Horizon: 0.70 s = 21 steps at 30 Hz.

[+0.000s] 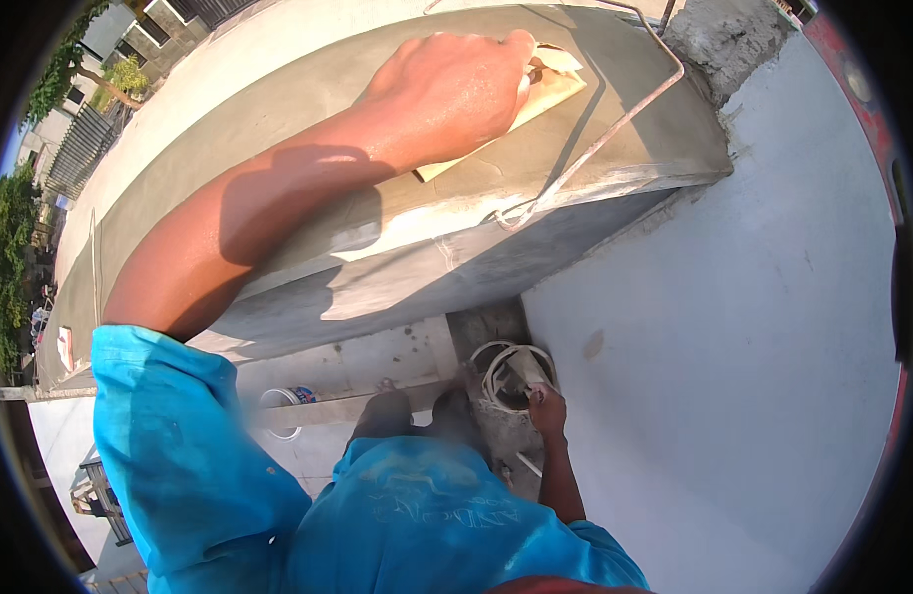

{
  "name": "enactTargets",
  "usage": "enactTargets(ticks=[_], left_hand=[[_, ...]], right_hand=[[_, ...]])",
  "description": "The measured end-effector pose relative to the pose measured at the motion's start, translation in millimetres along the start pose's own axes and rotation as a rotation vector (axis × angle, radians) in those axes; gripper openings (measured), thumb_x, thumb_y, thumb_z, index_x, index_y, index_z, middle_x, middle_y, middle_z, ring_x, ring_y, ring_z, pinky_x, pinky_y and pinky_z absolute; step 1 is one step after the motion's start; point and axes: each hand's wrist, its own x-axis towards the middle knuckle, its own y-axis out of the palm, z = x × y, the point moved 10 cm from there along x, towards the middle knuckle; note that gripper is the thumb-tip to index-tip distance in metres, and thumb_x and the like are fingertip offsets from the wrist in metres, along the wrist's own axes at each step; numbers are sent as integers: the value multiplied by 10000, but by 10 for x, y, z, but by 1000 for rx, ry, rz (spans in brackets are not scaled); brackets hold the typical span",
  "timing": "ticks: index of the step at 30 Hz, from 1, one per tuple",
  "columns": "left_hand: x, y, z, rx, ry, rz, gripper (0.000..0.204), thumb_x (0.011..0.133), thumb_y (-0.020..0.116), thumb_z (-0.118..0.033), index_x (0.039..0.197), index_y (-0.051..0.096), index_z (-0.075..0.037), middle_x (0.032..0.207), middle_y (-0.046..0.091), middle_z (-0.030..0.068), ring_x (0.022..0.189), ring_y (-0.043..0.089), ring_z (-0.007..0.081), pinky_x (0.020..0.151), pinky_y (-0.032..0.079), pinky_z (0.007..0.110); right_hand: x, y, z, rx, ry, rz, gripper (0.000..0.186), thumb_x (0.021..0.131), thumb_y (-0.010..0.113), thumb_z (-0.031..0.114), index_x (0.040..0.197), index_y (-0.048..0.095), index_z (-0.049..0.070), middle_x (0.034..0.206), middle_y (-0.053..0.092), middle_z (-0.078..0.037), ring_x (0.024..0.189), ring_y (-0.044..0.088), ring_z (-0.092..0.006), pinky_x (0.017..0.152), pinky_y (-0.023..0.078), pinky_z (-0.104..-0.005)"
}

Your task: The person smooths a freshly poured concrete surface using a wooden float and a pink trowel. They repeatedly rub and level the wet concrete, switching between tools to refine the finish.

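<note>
My left hand [456,94] is closed over a flat yellow piece [550,94], its far end crumpled, and presses it onto the damp grey plaster [288,114] along the top of a low wall. My fingers hide much of the piece, so I cannot tell whether it is stiff or soft. Low down at the right, my right hand [547,410] is closed round the handle of what looks like a trowel [526,366]. Its pale blade lies over a round bucket [493,381] smeared with mortar.
A bent metal rod [615,129] sticks out over the wall's top edge. A plastered pale wall [714,327] rises at the right. Beside my legs a plank [328,409] runs across, with a white tub [280,414] at its left. Rough concrete [728,45] fills the far right corner.
</note>
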Motion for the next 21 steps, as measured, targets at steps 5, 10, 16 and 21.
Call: enactTargets(ticks=[5, 10, 16, 21], left_hand=[[20, 33, 839, 76, -309, 90, 327, 990, 467, -259, 1191, 541, -11, 908, 691, 227, 865, 667, 410, 764, 495, 535], [267, -134, 131, -254, -24, -27, 423, 1002, 385, -290, 1048, 658, 29, 988, 680, 297, 886, 672, 445, 798, 514, 522], [-198, 8, 576, 171, -248, 169, 354, 1008, 438, -250, 1252, 504, -2, 918, 693, 236, 844, 675, 409, 742, 503, 531], [166, 12, 854, -98, -1, -132, 396, 991, 412, -271, 1025, 668, 29, 998, 680, 294, 874, 669, 439, 776, 519, 511]], right_hand=[[-126, 296, -163, 3, -46, 71, 216, 884, 575, 146, 1034, 716, 79, 924, 717, -178, 874, 696, -369, 784, 539, -447], [66, 498, 18, -46, -103, 178, 230, 885, 560, 176, 1031, 723, 106, 892, 709, -192, 880, 679, -407, 796, 529, -482], [121, 727, -180, -33, -71, 185, 244, 891, 542, 200, 1023, 726, 111, 911, 707, -199, 897, 673, -412, 803, 526, -487], [184, 772, -83, -55, -168, 266, 250, 890, 538, 200, 1016, 727, 96, 944, 714, -196, 929, 679, -395, 837, 530, -468]])
